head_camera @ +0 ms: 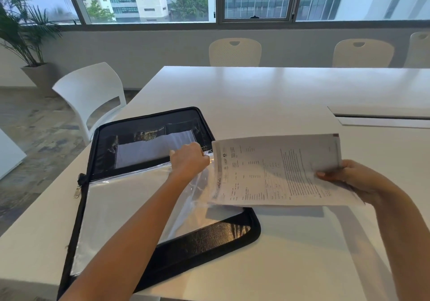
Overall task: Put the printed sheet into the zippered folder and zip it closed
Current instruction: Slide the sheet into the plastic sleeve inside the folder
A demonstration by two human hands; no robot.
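Observation:
The black zippered folder (209, 235) lies open on the left part of the white table (267, 91), with its lid propped up behind. A clear plastic sleeve (130, 191) covers the folder's lower half. My left hand (189, 159) grips the sleeve's right upper edge and lifts it. My right hand (349, 179) holds the printed sheet (274, 172) by its right edge. The sheet hovers flat, its left edge right at the sleeve's raised opening. A metal zipper pull (77, 190) hangs at the folder's left side.
White chairs stand at the left (90, 95) and along the far side (235, 52). A cable hatch (381, 115) is set into the table at the right. A potted palm (25, 35) stands in the left corner under the windows.

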